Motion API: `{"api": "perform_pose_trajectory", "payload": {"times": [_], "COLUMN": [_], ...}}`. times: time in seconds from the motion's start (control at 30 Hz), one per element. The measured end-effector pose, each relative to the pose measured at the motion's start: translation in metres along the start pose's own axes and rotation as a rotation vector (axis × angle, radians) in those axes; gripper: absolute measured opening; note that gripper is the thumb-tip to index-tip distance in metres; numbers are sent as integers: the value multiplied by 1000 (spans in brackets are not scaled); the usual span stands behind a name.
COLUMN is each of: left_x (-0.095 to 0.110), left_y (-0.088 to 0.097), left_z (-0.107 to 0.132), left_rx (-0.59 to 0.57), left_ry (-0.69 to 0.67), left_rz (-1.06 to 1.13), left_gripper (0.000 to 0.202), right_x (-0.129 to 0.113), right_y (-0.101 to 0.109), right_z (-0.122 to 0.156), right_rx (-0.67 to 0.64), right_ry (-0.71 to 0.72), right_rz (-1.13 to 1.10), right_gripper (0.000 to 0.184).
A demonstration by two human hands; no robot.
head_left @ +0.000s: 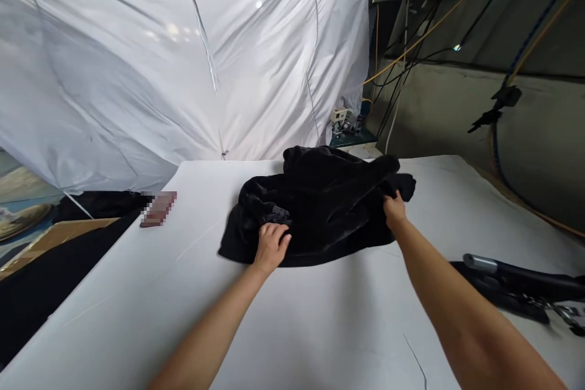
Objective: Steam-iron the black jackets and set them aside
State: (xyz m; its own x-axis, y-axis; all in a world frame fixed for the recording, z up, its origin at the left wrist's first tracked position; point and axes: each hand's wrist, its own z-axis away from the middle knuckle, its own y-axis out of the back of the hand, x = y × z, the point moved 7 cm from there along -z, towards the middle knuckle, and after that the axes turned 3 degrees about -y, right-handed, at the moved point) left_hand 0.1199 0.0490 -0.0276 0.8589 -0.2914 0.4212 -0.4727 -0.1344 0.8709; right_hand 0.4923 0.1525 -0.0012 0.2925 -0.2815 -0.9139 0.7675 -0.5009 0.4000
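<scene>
Item: black garment, crumpled, lying on the white bench, centre, toward the far edge.

Left hand: resting on the garment's near-left part, fingers curled together and gripping a fold of cloth.

Right hand: reaching to the garment's right end, fingers closing on the fabric there; fingertips are hiding in the cloth.

Surroundings: white sheeting is hanging behind the bench, far and left. A black tool with a metal tip is lying on the bench at the near right, well apart from the garment. Cables are running down the far-right wall.
</scene>
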Motion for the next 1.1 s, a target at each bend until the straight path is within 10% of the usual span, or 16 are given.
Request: {"api": "perform_pose_trajectory", "payload": {"times": [0.17,0.33,0.5,0.57,0.7,0.83,1.1], "left_x": [3,-3,28,45,54,31,11], "left_y": [-57,-65,-36,-28,-34,-37,-43], "left_z": [-2,-38,-15,11,49,54,33], "left_rx": [-471,-626,-190,-31,-143,-252,-302], "left_ry": [162,207,91,-18,-183,-108,35], "left_rz": [-100,-133,-219,-205,-142,-194,-234], "left_gripper": [52,66,54,36,26,58,67], "right_x": [61,88,71,51,23,24,55], "right_y": [51,85,113,104,43,-13,-64], "right_z": [8,47,80,97,140,157,117], "right_rx": [-148,-244,-97,-69,-360,-583,-513], "right_ry": [-167,33,31,189,530,468,158], "right_rz": [295,623,1110,1207,1096,986,1147], "right_gripper": [101,69,46,38,30,46,51]}}
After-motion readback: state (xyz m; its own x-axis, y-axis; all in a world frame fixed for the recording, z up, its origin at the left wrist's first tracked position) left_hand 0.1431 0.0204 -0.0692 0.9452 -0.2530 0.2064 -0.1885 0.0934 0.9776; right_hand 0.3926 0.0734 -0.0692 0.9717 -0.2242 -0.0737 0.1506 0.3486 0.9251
